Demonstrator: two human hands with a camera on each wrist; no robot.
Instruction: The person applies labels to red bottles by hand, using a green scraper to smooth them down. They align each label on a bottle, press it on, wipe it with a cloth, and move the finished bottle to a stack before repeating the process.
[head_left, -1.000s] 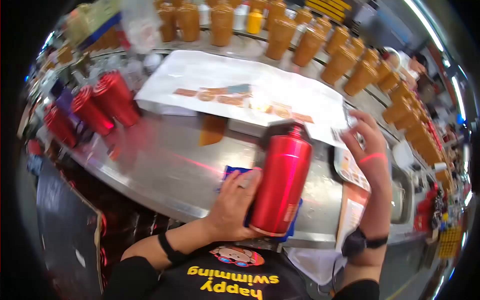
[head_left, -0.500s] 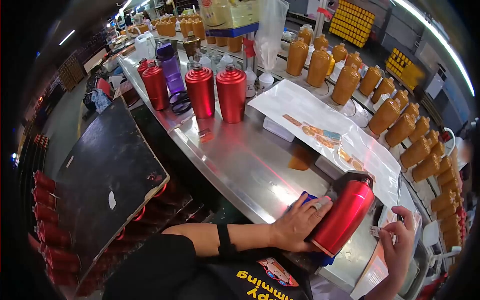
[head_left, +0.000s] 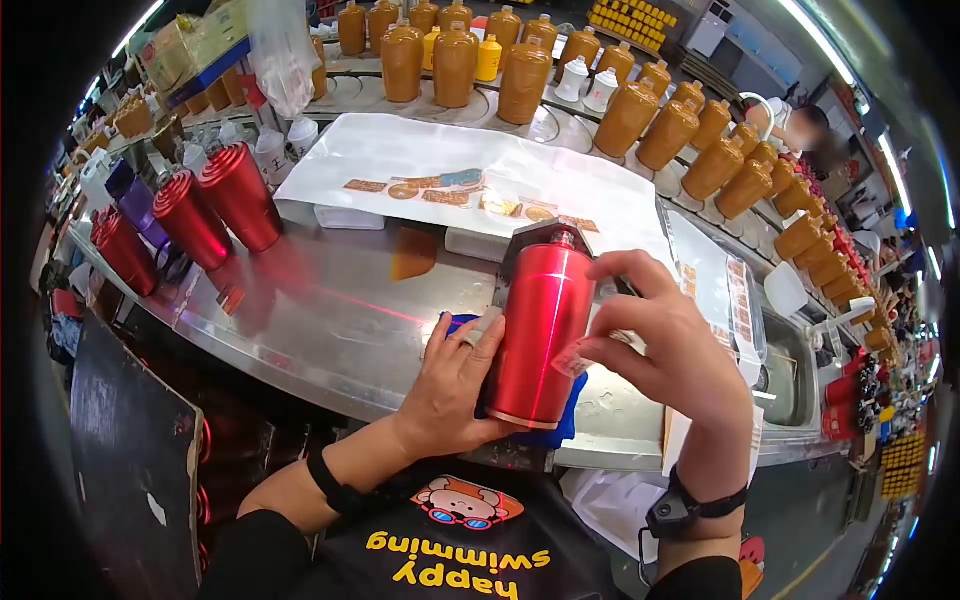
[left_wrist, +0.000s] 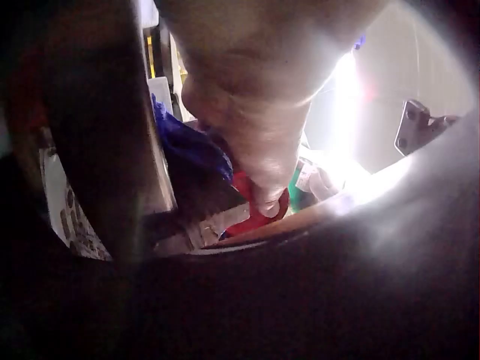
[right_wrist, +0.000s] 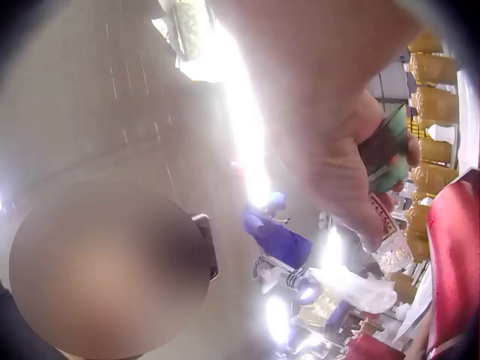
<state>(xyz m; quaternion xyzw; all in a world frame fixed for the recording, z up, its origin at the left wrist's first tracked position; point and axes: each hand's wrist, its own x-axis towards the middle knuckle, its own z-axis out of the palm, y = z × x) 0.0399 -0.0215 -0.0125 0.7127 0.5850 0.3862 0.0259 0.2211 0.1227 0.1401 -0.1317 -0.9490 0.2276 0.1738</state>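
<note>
A glossy red bottle [head_left: 545,335] lies tilted on a blue cloth [head_left: 562,425], its neck in a dark angled stand [head_left: 522,238]. My left hand [head_left: 450,385] holds it from the left, with the thumb by its base and a pale wrap on one finger. Between thumb and finger, my right hand [head_left: 665,335] pinches a small clear label [head_left: 572,358] with fine print, at the bottle's right side. In the right wrist view the label [right_wrist: 382,216] shows reddish print beside the thumb. The left wrist view is mostly dark, with the thumb [left_wrist: 262,191] against something red.
A white printed sheet [head_left: 350,150] spreads behind the stand. Several red bottles [head_left: 240,195] and a purple bottle [head_left: 138,203] stand at the left. Rows of brown bottles [head_left: 455,65] line the conveyor behind. A sink [head_left: 790,375] sits at the right, a black board [head_left: 130,430] at the left.
The head view swung left and came back. My right hand, with the label, has moved in from the right to the bottle's side. The left hand stays on the bottle.
</note>
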